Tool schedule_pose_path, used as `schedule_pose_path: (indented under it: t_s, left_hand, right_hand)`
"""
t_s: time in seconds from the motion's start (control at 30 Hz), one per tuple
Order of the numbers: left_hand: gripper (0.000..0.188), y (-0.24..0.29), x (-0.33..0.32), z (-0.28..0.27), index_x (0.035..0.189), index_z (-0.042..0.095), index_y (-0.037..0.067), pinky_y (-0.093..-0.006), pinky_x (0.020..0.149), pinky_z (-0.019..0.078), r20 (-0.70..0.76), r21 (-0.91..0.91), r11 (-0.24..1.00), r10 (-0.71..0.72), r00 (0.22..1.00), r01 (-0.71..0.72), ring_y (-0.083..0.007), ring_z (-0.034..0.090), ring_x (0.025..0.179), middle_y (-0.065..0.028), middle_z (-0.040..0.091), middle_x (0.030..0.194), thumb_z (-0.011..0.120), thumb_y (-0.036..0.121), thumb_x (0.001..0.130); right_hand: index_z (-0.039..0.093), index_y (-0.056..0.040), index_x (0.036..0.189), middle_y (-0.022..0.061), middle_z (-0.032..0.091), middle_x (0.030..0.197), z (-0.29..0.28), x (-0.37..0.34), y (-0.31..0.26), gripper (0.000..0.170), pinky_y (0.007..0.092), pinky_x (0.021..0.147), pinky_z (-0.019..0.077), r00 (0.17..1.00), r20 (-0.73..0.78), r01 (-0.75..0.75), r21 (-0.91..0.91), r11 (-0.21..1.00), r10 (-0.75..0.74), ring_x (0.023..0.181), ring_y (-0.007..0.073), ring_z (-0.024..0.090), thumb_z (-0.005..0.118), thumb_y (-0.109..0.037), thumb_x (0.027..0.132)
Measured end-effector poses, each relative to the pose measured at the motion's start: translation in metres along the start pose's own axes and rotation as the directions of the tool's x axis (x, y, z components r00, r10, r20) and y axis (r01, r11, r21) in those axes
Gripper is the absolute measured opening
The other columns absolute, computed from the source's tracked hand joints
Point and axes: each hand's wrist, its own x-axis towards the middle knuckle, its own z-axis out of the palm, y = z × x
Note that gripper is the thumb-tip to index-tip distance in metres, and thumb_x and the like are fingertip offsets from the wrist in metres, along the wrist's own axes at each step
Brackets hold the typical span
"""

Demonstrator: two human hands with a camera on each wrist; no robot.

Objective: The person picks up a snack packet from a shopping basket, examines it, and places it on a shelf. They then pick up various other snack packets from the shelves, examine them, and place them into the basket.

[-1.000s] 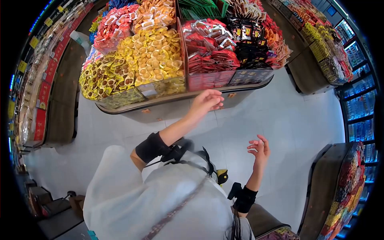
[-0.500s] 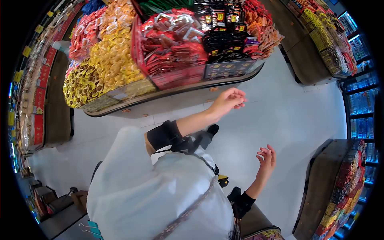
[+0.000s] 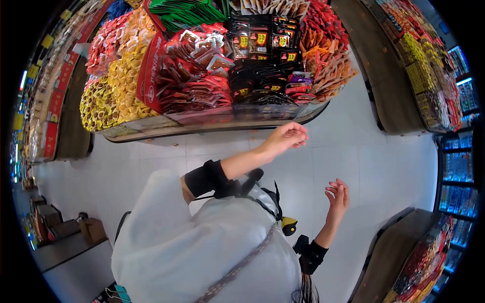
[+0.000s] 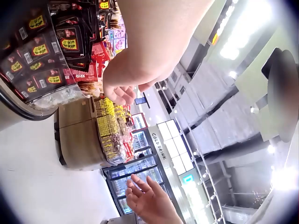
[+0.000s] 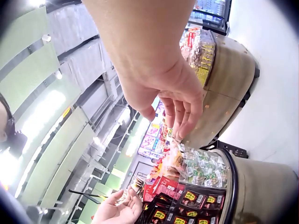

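Observation:
In the head view my left hand (image 3: 285, 139) hangs in the air just off the front edge of a snack display, fingers loosely bent and holding nothing. Black packets (image 3: 260, 40) and red packets (image 3: 194, 91) fill the bins beyond it. Lower and to the right is my right hand (image 3: 337, 198), raised over the floor, empty, its fingers relaxed. The left wrist view has my left hand (image 4: 135, 70) large at the top and my right hand (image 4: 152, 200) at the bottom. In the right wrist view, my right hand (image 5: 163, 88) droops with nothing in it; my left hand (image 5: 119, 207) is below.
Yellow-wrapped snacks (image 3: 121, 88) lie left of a red divider (image 3: 150, 76). Another display (image 3: 391, 86) stands at the upper right, one more (image 3: 404, 252) at the lower right. Drink coolers (image 3: 457, 166) line the right side; shelves run along the left. Tiled floor (image 3: 313, 166) lies between.
The display has shifted leftward in the head view, bringing the black packets above my left hand. Both hands now appear farther right than at first, still empty.

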Motion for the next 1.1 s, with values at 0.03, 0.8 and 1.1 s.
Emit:
schedule_pose_path:
  t_s: [0.03, 0.8, 1.1]
  left_hand:
    - [0.026, 0.000, 0.002, 0.001, 0.104, 0.050, 0.005, -0.0266, 0.078, 0.0426, -0.019, -0.001, 1.000, 0.015, 1.000, -0.015, -0.0129, 0.054, 0.090, -0.0052, 0.055, 0.099, 0.054, 0.020, 0.084]
    - [0.023, -0.027, 0.123, 0.117, 0.104, 0.049, 0.002, -0.0258, 0.078, 0.0434, -0.490, -0.048, 0.965, 0.201, 0.848, -0.257, -0.0142, 0.055, 0.088, -0.0076, 0.056, 0.097, 0.053, 0.011, 0.083]
    - [0.022, 0.003, 0.166, 0.108, 0.103, 0.049, 0.002, -0.0260, 0.079, 0.0440, -0.533, -0.032, 0.924, 0.307, 0.789, -0.381, -0.0142, 0.055, 0.088, -0.0079, 0.056, 0.097, 0.053, 0.007, 0.082]
  right_hand:
    - [0.051, -0.0009, 0.105, 0.0076, 0.058, 0.089, -0.001, 0.010, 0.000, 0.029, 0.0268, 0.068, 0.0469, 0.999, 0.036, -0.008, 0.006, 1.000, 0.008, 0.076, 0.0133, 0.056, 0.044, -0.024, 0.088]
    - [0.051, -0.0012, 0.104, 0.0077, 0.058, 0.088, -0.097, 0.275, -0.062, 0.031, 0.0250, 0.066, 0.0462, 0.837, 0.544, 0.032, -0.151, 0.988, 0.056, 0.074, 0.0125, 0.056, 0.046, -0.027, 0.088]
    - [0.052, -0.0024, 0.103, 0.0086, 0.058, 0.092, -0.016, 0.433, -0.061, 0.031, 0.0254, 0.067, 0.0459, 0.769, 0.638, 0.075, -0.147, 0.986, 0.036, 0.076, 0.0140, 0.055, 0.046, -0.029, 0.087]
